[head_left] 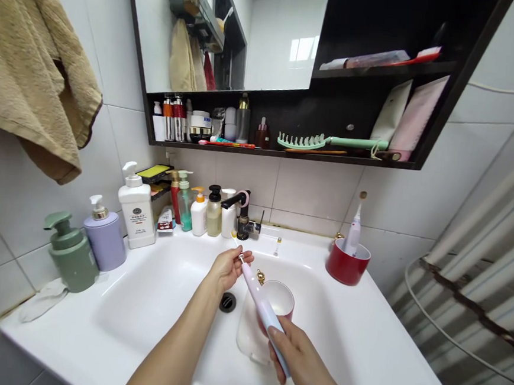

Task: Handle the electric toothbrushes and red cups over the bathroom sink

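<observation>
My right hand [300, 357] grips the lower end of a pale pink and blue electric toothbrush handle [261, 299], tilted up to the left over the white sink [150, 303]. The same hand also seems to hold a pink cup [281, 297] behind the handle. My left hand [228, 265] is pinched at the top end of the handle, just below the black tap [241, 213]. What its fingertips hold there is too small to make out.
A red cup [347, 265] with another electric toothbrush stands at the sink's right rim. Pump bottles [137, 210] and small bottles line the left and back edges. A black shelf [282, 153] with toiletries and a green comb hangs above. A tan towel [36, 62] hangs at left.
</observation>
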`<state>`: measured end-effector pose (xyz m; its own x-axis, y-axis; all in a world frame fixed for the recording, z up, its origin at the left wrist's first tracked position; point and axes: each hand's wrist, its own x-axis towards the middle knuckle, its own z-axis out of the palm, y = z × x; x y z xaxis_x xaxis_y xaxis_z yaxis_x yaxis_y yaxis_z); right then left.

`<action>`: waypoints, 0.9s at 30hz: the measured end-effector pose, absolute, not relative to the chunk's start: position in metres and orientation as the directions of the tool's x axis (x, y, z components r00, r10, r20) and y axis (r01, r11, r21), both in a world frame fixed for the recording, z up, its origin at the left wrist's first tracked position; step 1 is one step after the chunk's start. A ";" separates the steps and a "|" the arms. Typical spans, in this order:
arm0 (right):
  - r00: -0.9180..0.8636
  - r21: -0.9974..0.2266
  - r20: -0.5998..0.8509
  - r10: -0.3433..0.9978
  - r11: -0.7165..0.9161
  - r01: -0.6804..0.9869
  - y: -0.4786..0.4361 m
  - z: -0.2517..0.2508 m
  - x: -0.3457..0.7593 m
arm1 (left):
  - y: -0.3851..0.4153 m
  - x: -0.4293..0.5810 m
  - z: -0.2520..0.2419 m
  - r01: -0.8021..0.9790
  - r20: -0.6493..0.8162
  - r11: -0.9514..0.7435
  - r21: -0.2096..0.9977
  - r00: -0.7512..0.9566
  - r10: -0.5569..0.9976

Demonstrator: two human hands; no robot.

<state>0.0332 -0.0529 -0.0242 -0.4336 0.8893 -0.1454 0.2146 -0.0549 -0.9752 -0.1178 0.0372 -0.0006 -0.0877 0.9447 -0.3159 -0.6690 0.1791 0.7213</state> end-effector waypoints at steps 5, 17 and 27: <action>-0.431 -0.979 -0.165 0.887 -0.096 0.179 -0.051 -0.024 0.033 | 0.037 -0.117 -0.002 -0.674 -0.284 0.162 0.721 -0.074 0.956; -0.414 -0.973 -0.203 0.887 -0.135 0.186 -0.054 -0.025 0.032 | 0.035 -0.107 -0.006 -0.599 -0.246 0.128 0.791 -0.120 0.962; -0.405 -0.975 -0.217 0.888 -0.178 0.132 -0.056 -0.017 0.030 | 0.031 -0.100 -0.005 -0.582 -0.212 0.134 0.802 -0.067 0.975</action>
